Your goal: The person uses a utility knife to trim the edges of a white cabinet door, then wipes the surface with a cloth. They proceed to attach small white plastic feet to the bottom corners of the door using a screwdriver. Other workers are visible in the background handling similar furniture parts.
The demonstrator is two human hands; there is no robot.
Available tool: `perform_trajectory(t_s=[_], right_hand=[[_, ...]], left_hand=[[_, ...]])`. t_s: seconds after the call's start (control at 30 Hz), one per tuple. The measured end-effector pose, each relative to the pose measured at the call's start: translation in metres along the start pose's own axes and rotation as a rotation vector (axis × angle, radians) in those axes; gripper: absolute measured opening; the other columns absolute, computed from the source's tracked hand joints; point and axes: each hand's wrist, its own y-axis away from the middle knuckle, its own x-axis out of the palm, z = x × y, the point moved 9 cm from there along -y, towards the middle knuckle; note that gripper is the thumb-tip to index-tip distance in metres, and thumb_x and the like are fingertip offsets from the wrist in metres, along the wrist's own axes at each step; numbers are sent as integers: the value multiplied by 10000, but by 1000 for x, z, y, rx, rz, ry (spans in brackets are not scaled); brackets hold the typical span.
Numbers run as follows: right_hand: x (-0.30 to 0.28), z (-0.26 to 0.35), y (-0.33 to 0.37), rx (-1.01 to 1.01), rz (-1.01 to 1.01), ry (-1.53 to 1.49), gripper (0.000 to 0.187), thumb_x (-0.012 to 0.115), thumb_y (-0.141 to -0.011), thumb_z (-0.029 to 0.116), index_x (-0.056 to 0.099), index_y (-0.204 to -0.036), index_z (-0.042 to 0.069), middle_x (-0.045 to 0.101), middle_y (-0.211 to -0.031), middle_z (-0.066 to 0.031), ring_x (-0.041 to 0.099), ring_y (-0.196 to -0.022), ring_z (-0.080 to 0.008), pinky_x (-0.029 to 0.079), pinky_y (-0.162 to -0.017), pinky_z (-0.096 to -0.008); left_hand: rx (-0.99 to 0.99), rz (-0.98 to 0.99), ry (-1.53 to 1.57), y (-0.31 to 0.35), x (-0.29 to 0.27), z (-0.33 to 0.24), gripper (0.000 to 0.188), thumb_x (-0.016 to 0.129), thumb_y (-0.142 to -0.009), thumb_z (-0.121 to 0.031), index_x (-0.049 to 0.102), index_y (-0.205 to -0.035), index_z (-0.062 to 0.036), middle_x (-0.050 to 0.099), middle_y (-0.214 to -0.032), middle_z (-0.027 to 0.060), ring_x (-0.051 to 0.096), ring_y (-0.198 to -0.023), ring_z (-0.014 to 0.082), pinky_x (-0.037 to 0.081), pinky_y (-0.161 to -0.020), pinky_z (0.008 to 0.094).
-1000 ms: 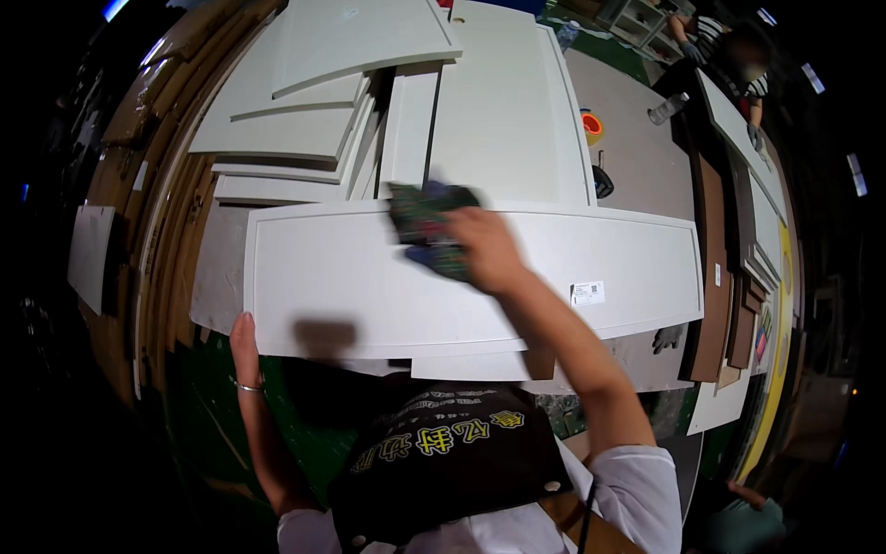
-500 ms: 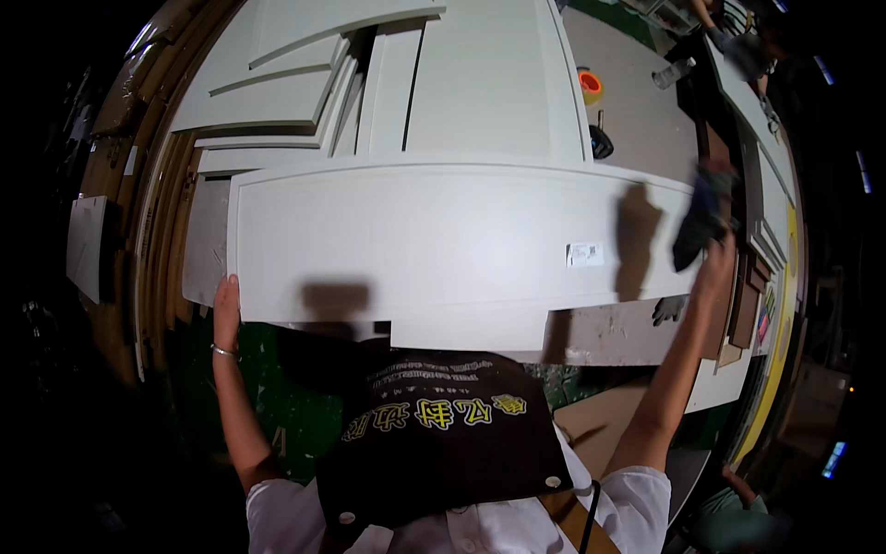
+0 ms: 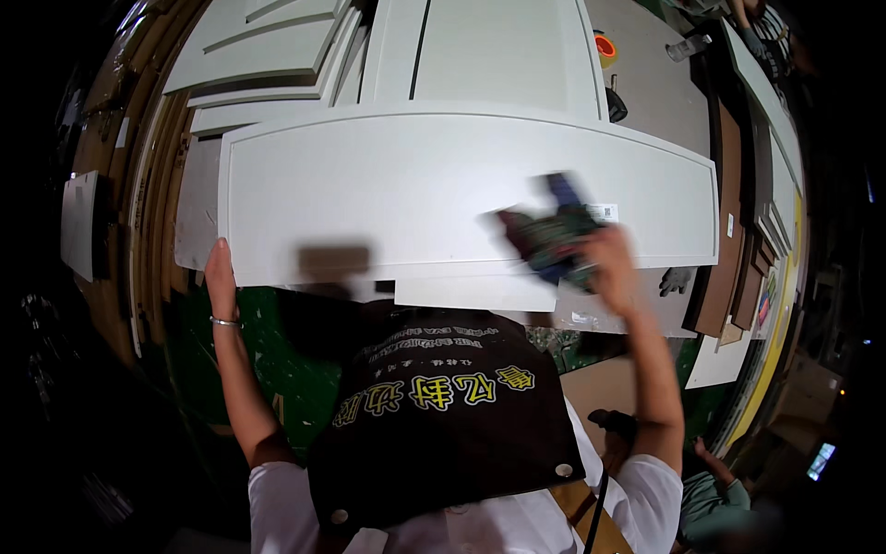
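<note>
A long white panel (image 3: 388,194) with a raised rim lies across in front of me. A small printed label (image 3: 605,212) sits on its right half, partly covered. My left hand (image 3: 221,272) rests against the panel's left end with its fingers stretched along the edge; its thumb is hidden. My right hand (image 3: 604,263) is closed on a dark, multicoloured cloth (image 3: 549,235), which is over the panel right of its middle. Motion smears the cloth. Another white piece (image 3: 471,294) shows below the panel's near edge.
More white panels (image 3: 498,55) lie beyond, some stacked at the far left. An orange tape roll (image 3: 604,48), a clear bottle (image 3: 688,46) and a grey glove (image 3: 676,280) are on the right. Brown boards (image 3: 724,222) stand there too. Other people's arms (image 3: 743,18) show at the right.
My right hand has swept the cloth leftward from the panel's right end toward its middle. My left hand stays at the left end. The whole view has shifted somewhat.
</note>
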Motion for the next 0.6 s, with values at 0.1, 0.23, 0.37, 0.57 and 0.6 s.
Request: perform_trajectory(t_s=[0.1,0.23,0.37,0.57,0.6], right_hand=[[-111,-175,118,780,-25,574,237,518,-841,117,614,-1050,56,653,-907,-190,621,-882,-422,494,-787,-511],[-225,-231,254,954,-819,294,335,434,-895,146,606,-1151,14,674,-1027,-131,638,-984,-291,475,-888,-348],[-151,-132,85,575,-681,246,374,436,-835,33,575,-1179,-17,625,-1099,-169,592,-1047,-283,446,-939,-364],[-8,-10,-65,176,-419,242,382,544,-718,-55,622,-1073,65,589,-1136,-147,512,-1071,-372,433,-930,-439],[-6,-8,-70,182,-420,224,384,549,-717,-59,624,-1072,66,587,-1142,-146,512,-1072,-370,432,-932,-439]], left_hand=[[17,-20,41,-4,5,-2,528,472,-995,-407,584,-1203,66,623,-1047,81,538,-922,138,439,-824,274],[-41,-19,120,-7,14,-2,538,478,-990,-419,587,-1204,62,624,-1047,76,540,-913,138,441,-811,270],[-67,-127,36,-7,-13,11,549,453,-998,-409,565,-1228,77,631,-1078,96,562,-982,184,439,-887,311],[902,-137,-792,55,55,-151,345,526,-904,-128,629,-1230,-83,569,-1224,186,528,-1115,357,413,-976,389],[930,103,-617,71,85,-160,329,560,-890,-148,646,-1204,-107,551,-1257,182,511,-1145,355,401,-990,415]])
